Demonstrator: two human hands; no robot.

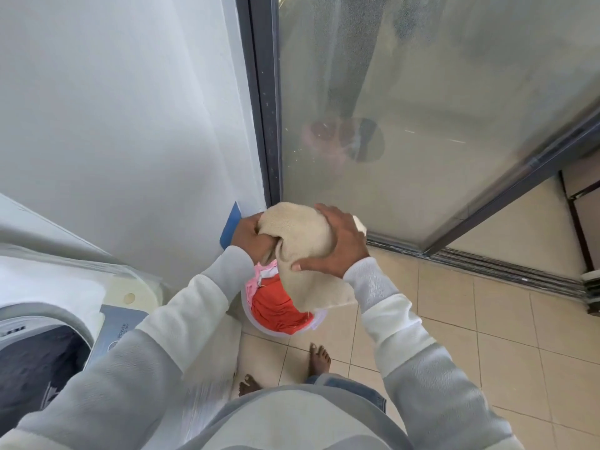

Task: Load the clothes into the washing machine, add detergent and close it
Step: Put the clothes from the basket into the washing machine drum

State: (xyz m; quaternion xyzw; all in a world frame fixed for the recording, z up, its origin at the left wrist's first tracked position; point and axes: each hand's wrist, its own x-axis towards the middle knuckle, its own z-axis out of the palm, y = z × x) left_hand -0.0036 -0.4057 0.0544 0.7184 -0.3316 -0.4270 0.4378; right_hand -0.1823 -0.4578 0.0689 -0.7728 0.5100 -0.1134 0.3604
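Beige tiled floor (487,319). Our left hand (251,237) and right hand (337,245) grip the bunched beige knitted cloth (302,232): soft, light, we judge; any gathered fold serves.

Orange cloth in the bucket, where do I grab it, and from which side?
Pinch the orange cloth by its middle folds, coming down from the near side. It lies heaped in the open bucket, and the towel hangs over its far right part.
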